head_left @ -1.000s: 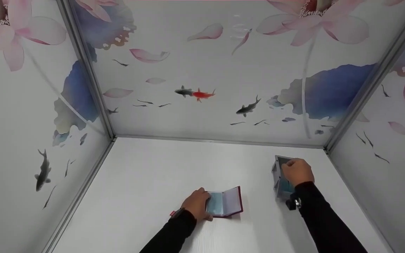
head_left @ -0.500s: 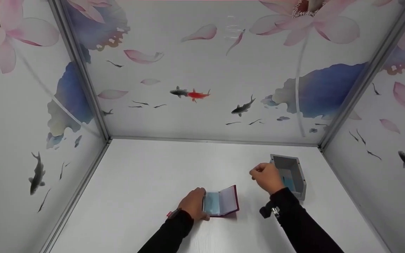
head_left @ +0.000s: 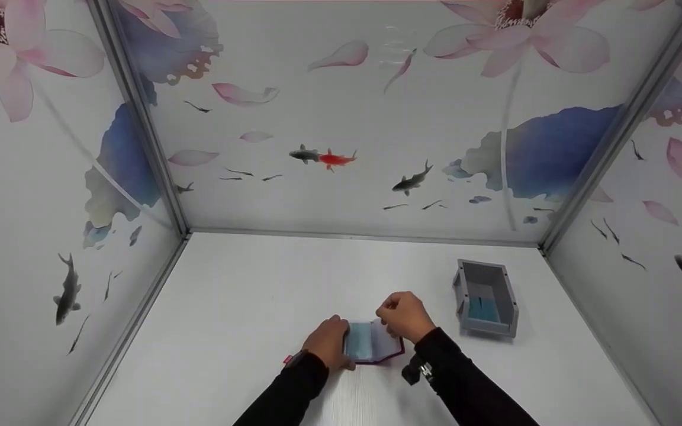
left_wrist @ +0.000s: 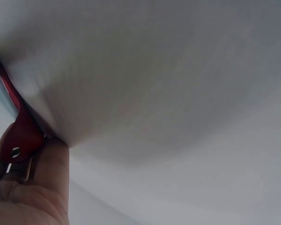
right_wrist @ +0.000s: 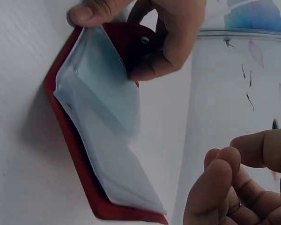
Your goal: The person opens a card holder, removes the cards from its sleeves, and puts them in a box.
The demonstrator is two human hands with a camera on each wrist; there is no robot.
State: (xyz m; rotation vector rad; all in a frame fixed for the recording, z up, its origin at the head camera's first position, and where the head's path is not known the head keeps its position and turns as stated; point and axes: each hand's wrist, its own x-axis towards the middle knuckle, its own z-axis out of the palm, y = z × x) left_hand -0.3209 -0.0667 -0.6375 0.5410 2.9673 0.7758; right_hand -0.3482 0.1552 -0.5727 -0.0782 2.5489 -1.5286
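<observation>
A red card holder with clear plastic sleeves lies unfolded on the white table. Pale blue-green cards show inside its left-hand sleeves. My left hand grips its left edge, thumb at the near side and fingers at the far side. A metal snap shows on its strap in the left wrist view. Above the holder's right half is my right hand, its fingers loosely curled. Seen from the right wrist, nothing shows between those fingertips, which are apart from the sleeves.
Right of the holder stands a grey plastic bin with blue cards at its near end. White panels with painted fish and lotus flowers enclose the table's back and sides, joined by metal corner posts.
My right hand has come out of the grey bin and moved left to the card holder, uncovering the blue cards in the bin. The left hand keeps its grip on the holder.
</observation>
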